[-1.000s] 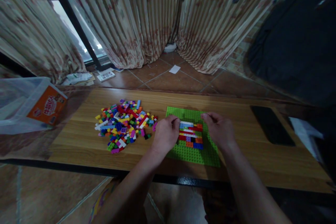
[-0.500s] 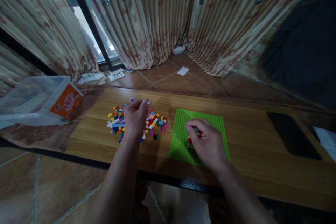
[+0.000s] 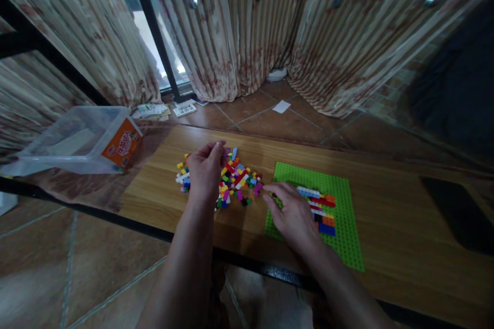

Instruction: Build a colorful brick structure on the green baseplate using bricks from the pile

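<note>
My left hand (image 3: 205,168) is over the pile of loose building bricks (image 3: 235,177), thumb and fingers pressed together in a pinch. Whatever may be between those fingertips is too small to make out. My right hand (image 3: 292,212) reaches over the left part of the green baseplate (image 3: 347,247), with thumb and index finger slightly apart and pointing at the pile's right edge. Nothing shows between them. Rows of blue, red, white and orange bricks (image 3: 323,211) stand on the plate, partly hidden behind my right hand.
A clear plastic box (image 3: 77,159) with an orange label stands at the left end of the wooden table (image 3: 150,190). A dark flat panel (image 3: 455,205) lies at the right. Striped curtains (image 3: 239,36) hang beyond the tiled floor.
My right hand has moved left off the bricks on the baseplate toward the pile, uncovering the rows. My left hand stays pinched over the pile. The view has shifted left.
</note>
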Available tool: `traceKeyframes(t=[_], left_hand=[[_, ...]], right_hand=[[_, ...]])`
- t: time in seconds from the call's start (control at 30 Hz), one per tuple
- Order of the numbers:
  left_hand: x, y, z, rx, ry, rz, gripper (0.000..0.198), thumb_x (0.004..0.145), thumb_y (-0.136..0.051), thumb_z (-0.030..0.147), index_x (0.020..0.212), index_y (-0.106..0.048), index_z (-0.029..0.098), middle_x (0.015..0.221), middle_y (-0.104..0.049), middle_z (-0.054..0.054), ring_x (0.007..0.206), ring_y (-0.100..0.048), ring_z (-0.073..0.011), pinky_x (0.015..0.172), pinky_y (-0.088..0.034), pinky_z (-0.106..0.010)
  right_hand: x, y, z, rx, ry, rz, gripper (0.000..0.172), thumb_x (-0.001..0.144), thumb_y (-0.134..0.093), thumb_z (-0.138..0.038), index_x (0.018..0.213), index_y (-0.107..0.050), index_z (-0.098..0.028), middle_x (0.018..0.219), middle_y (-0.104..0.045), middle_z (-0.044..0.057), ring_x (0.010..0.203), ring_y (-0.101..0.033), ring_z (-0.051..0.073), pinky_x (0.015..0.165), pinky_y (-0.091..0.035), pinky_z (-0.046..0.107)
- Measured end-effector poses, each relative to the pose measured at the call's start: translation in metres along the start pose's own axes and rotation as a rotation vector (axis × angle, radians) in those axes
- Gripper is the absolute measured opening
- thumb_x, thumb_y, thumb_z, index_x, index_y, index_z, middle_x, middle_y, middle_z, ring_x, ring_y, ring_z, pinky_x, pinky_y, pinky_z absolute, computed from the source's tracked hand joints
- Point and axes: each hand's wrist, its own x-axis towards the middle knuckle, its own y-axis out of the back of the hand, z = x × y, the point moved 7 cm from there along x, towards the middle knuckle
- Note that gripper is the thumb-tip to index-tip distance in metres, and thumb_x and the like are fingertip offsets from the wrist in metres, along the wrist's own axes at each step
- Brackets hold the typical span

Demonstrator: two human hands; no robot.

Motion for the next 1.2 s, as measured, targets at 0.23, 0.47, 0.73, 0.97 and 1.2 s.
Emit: traceKeyframes(t=[0.23, 0.47, 0.73, 0.97, 1.2], left_hand=[[-0.005, -0.01, -0.007, -0.011, 0.042, -0.08, 0.019, 0.066, -0.074, 0.028, 0.077, -0.071, 0.013, 0.066, -0.065, 0.0, 0.053, -0.052, -0.0059, 0.053, -0.041, -0.017], [-0.007, -0.014, -0.011, 0.112, 0.046, -0.126, 0.019, 0.065, -0.076, 0.029, 0.077, -0.072, 0.014, 0.067, -0.066, 0.0, 0.053, -0.053, -0.0074, 0.054, -0.043, -0.019], [-0.008, -0.021, -0.016, 0.171, 0.025, -0.198, 0.017, 0.065, -0.076, 0.025, 0.079, -0.075, 0.015, 0.07, -0.069, -0.001, 0.058, -0.059, -0.0115, 0.057, -0.046, -0.022], [0.001, -0.001, 0.0, 0.096, -0.031, -0.063, 0.014, 0.067, -0.073, 0.024, 0.076, -0.073, 0.013, 0.063, -0.065, 0.001, 0.052, -0.052, -0.0067, 0.051, -0.038, -0.018], [0.012, 0.033, 0.019, -0.077, -0.061, 0.117, 0.021, 0.062, -0.072, 0.024, 0.079, -0.071, 0.013, 0.065, -0.063, 0.001, 0.052, -0.052, -0.0054, 0.051, -0.039, -0.017]], right_hand=[[0.018, -0.021, 0.004, -0.097, -0.056, -0.042, 0.025, 0.093, -0.051, -0.02, 0.113, -0.066, -0.015, 0.106, -0.067, 0.01, 0.101, -0.06, 0.024, 0.09, -0.047, 0.037], [0.029, -0.038, 0.004, -0.196, -0.13, -0.107, 0.02, 0.093, -0.049, -0.019, 0.1, -0.068, -0.02, 0.102, -0.063, 0.008, 0.098, -0.059, 0.022, 0.088, -0.047, 0.034], [0.027, -0.032, -0.003, -0.097, -0.095, -0.021, 0.016, 0.094, -0.048, -0.019, 0.093, -0.064, -0.019, 0.1, -0.062, 0.008, 0.094, -0.059, 0.02, 0.085, -0.048, 0.033], [0.025, -0.029, 0.002, -0.111, -0.118, -0.012, 0.015, 0.093, -0.05, -0.018, 0.091, -0.065, -0.02, 0.095, -0.065, 0.007, 0.091, -0.061, 0.021, 0.084, -0.047, 0.035], [0.025, -0.031, 0.004, -0.096, -0.101, -0.015, 0.019, 0.093, -0.049, -0.018, 0.099, -0.067, -0.019, 0.098, -0.066, 0.008, 0.092, -0.062, 0.022, 0.084, -0.048, 0.036]])
